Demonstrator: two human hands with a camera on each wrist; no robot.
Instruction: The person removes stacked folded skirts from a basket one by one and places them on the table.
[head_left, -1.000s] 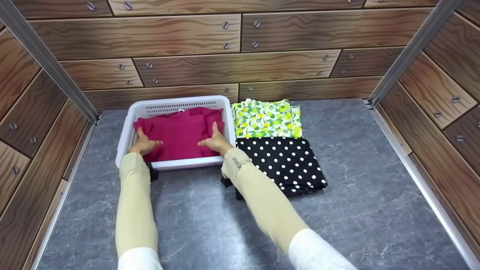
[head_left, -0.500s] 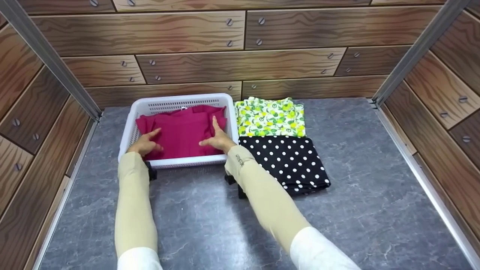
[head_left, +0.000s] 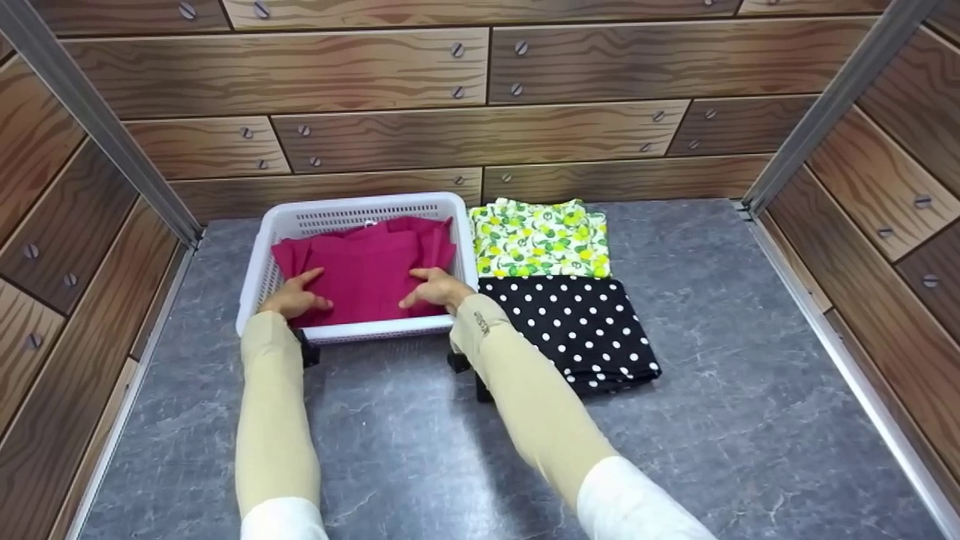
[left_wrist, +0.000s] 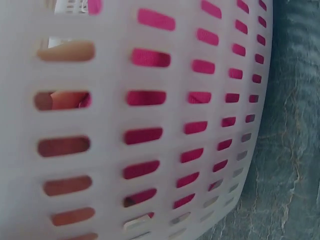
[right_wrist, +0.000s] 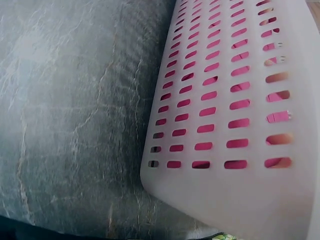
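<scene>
One crimson garment [head_left: 367, 274] in white basket [head_left: 382, 329].
Left hand [head_left: 294, 299], right hand [head_left: 441, 289]: spread on near side, apparently steadying it.

Around the fingers [head_left: 426, 273], the white slotted basket [left_wrist: 109, 117] is hiding most of the magenta cloth [head_left: 360, 274] in both wrist views. Behind the right hand [head_left: 441, 289], a beige sleeve [head_left: 529, 386] is covering part of the black polka-dot cloth [head_left: 577, 322].

One white basket [head_left: 367, 328]; one crimson cloth [head_left: 360, 270], one lemon-print cloth [head_left: 540, 240] and one polka-dot cloth [head_left: 574, 322] (three cloths visible); one left hand [head_left: 295, 298] and one right hand [head_left: 439, 289] (two hands); two beige sleeves [head_left: 276, 420]; three plank-patterned walls [head_left: 375, 67].
</scene>
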